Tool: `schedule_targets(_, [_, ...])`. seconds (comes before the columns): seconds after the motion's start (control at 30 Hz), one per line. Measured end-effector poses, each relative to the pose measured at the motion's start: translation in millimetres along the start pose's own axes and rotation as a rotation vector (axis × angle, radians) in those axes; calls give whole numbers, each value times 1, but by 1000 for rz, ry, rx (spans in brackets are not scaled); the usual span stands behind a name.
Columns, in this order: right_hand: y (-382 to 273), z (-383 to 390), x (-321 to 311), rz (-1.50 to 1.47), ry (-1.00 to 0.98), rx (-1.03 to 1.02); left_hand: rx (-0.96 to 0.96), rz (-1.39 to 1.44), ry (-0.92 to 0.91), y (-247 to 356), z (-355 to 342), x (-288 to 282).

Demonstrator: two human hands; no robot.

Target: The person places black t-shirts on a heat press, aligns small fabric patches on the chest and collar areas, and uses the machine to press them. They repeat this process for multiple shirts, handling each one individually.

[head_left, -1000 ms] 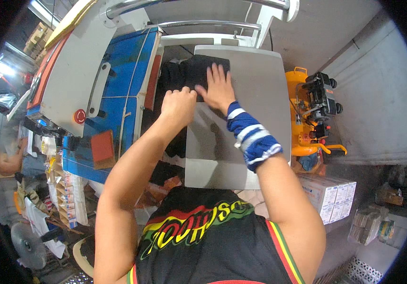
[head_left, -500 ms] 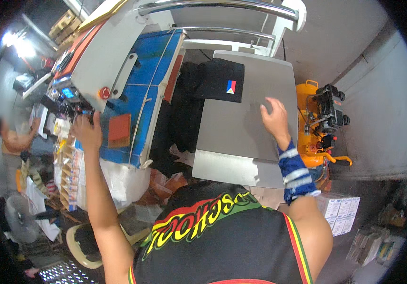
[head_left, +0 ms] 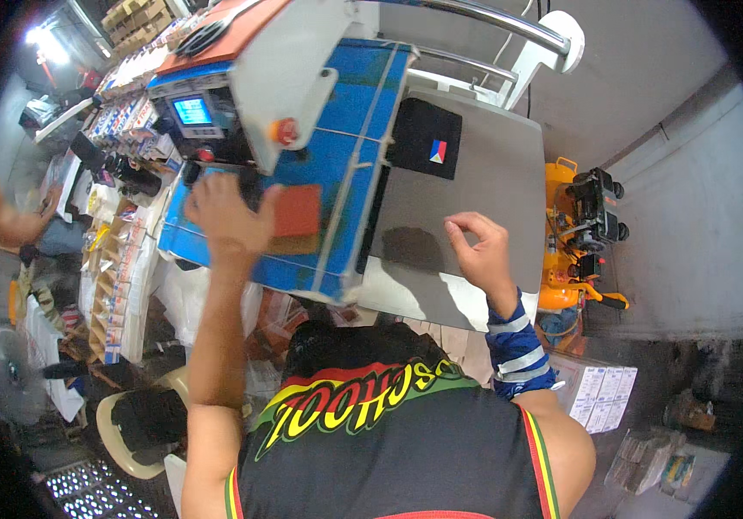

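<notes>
My left hand (head_left: pixel 231 216) is closed round a black handle (head_left: pixel 251 183) at the front of the heat press's blue upper part (head_left: pixel 337 173); motion blurs its fingers somewhat. An orange-brown square (head_left: pixel 296 210) lies on the blue top beside that hand. Over the grey lower platen (head_left: pixel 501 173), my right hand (head_left: pixel 482 251) hangs with curled fingers, thumb and forefinger forming a loop with nothing visible in it. Flat on the far part of the platen lies a black cloth (head_left: pixel 419 117) bearing a small red, white and blue flag print (head_left: pixel 438 151). The blue part hides the cloth's left side.
A control box with a lit screen (head_left: pixel 191 111) and a red button (head_left: pixel 283 131) sits left of the platen. An orange compressor (head_left: pixel 559 225) stands at right, near white boxes (head_left: pixel 600 396). At far left, another person (head_left: pixel 21 216) sits near a fan (head_left: pixel 15 363).
The press's blue upper part has swung right with my left hand, covering more black cloth and the platen's left edge. My right hand has moved lower and left, its fingers curling in.
</notes>
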State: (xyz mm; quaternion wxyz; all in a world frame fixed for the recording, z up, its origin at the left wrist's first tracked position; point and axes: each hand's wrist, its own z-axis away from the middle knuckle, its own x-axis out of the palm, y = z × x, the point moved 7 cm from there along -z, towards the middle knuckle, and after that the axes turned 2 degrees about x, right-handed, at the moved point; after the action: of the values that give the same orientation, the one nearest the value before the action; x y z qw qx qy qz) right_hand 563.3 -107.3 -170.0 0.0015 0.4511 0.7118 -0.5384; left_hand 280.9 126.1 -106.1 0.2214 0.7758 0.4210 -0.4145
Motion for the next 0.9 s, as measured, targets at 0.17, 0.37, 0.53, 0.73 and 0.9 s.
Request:
schedule_targets(0.17, [-56, -24, 26, -556, 48, 225, 306, 652, 97, 53, 43, -28])
schedule_targets(0.37, [-131, -36, 68, -218, 580, 96, 298, 963, -96, -112, 53, 11])
schedule_targets(0.53, [-121, -30, 46, 217, 1033, 78, 7, 799, -198, -302, 77, 78])
schedule_targets(0.73, [-73, 4, -34, 390, 1141, 71, 12, 815, -304, -361, 83, 148])
schedule_targets(0.9, [-55, 14, -74, 492, 1110, 43, 176, 854, -216, -308, 9, 191])
